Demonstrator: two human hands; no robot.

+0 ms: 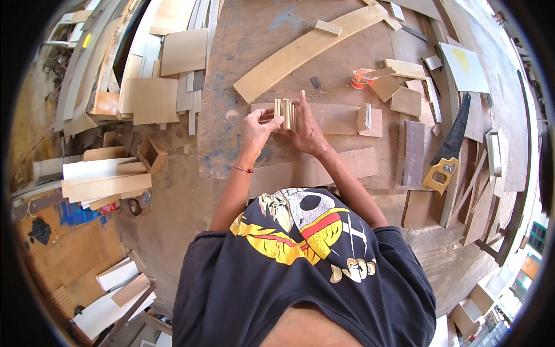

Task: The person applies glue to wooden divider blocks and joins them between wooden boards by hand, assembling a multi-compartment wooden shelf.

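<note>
Several small wood strips (286,114) stand side by side between my two hands, above a long flat board (338,118). My left hand (259,124) has its thumb and fingers closed on the strips from the left. My right hand (307,132) lies flat against their right side, fingers stretched out and pointing away from me. Towards the board's right end stands a small upright wood block (363,117). Nearer my body lies another pale board (347,165), partly hidden by my right forearm.
A curved plank (306,53) carries a small wood block (328,28). An orange-red tub (359,78) stands near wood offcuts (406,101). A handsaw (450,150) with a yellow handle lies at the right. Boards (151,99) are stacked at the left, with a wooden box (152,154) below.
</note>
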